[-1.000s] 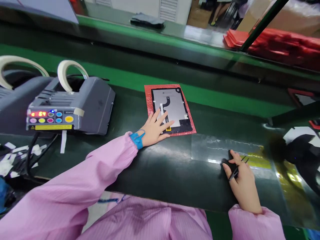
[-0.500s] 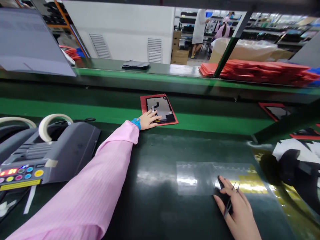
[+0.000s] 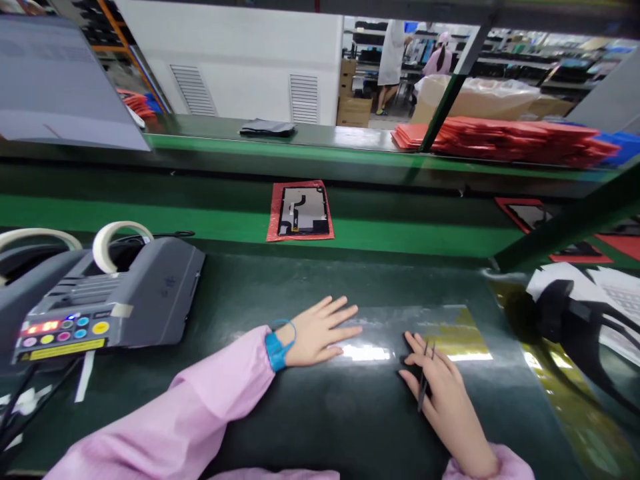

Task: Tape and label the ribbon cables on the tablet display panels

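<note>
Head view: we note a dark green bench [image 3: 300,413] across the near half of the scene, with a grey tape dispenser [image 3: 167,287] at its left side. On the bench, near the middle, lies a clear sheet [image 3: 375,320] that carries a yellow patch [image 3: 463,330] at its right end. By our judgement the step in hand sits at this sheet, since both hands are there. Beyond it, on the far green strip, a flat panel [image 3: 314,205] rests on a red wrap [image 3: 275,210], well apart from either hand and untouched.

Left hand [image 3: 320,335]: fingers spread, palm down, gripping nothing, fingertips over the left end of the sheet. We cannot tell whether they press on it. Right hand [image 3: 440,373]: just beside the yellow patch on its near left, fingers curled round a pair of tweezers [image 3: 423,387], thumb and index tips apart. The tweezers' prongs stand apart and point far, not at the sheet. Any tweezer work at the sheet calls, we judge, for re-angling them toward its edge; bare fingertips need no such turn.
</note>
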Motion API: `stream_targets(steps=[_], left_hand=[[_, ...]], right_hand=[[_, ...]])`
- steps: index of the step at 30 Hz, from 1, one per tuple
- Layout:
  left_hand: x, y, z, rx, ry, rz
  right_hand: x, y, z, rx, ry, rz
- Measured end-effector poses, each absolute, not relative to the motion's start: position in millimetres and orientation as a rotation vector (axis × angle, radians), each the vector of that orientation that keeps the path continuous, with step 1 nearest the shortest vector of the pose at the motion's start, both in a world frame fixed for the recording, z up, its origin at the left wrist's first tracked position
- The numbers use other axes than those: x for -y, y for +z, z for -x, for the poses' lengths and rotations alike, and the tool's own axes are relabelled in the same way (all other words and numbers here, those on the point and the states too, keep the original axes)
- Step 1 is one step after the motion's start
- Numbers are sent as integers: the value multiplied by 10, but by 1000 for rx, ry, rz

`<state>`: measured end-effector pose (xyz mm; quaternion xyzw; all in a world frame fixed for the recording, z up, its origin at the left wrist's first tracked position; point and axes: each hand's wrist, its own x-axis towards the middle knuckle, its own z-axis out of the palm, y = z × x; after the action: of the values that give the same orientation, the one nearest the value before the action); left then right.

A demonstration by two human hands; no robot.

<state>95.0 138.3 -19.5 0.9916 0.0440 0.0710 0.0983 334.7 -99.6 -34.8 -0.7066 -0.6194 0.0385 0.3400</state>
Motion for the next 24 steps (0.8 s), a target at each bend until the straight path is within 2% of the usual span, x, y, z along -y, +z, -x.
stream_targets(steps=[4,9,14,24], left_hand=[[-1128,-225,-911,-65,202,-2911],[-1248,-279,-922,-3,247,-2905],[-1244,-308,-941,4,304,-2918],[-1228,-291,-955,-2,300,-2941]], right_hand=[[989,-243,-3269,1060,414,1662],[991,-214,-3720,585,332,1629],[1008,-168,-4132,583,377,1693],[920,-74,-4159,640,498,1750]])
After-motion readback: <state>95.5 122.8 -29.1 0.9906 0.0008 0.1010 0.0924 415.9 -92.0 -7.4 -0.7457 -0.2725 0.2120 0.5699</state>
